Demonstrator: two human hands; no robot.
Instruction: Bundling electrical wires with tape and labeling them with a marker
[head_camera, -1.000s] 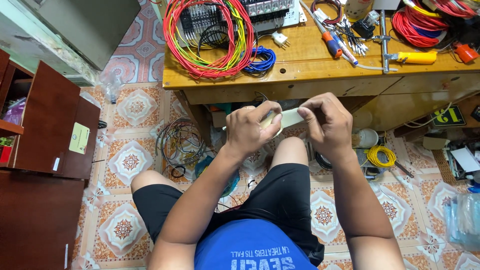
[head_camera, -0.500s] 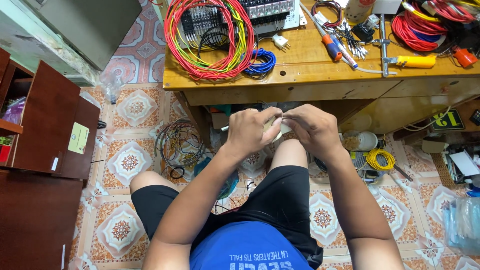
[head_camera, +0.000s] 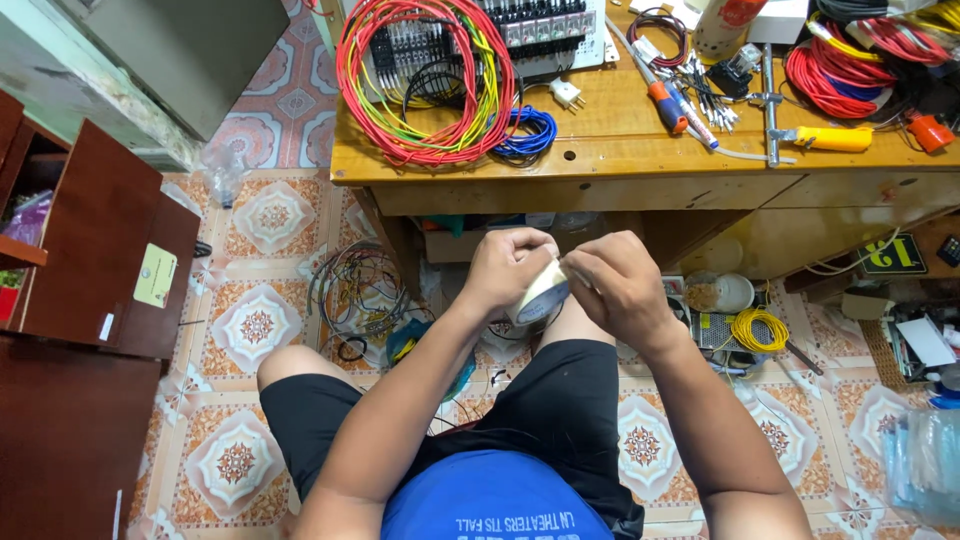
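Cream masking tape roll (head_camera: 540, 296) sits pinched between both hands over the lap, near the desk (head_camera: 640, 160); the left hand (head_camera: 505, 268) closes on the roll, the right hand (head_camera: 615, 285) picks at its edge. A hasty tug could tear the strip.

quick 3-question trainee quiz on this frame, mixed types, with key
1. True or false: both hands grip the roll of tape.
2. The big coil of red wire lies: A) on the floor B) on the wooden table C) in the cabinet.
3. Fill in: the small coil on the floor right of the right hand is ____ in colour.

Key: 1 true. 2 B. 3 yellow. The left hand holds the roll's other side.
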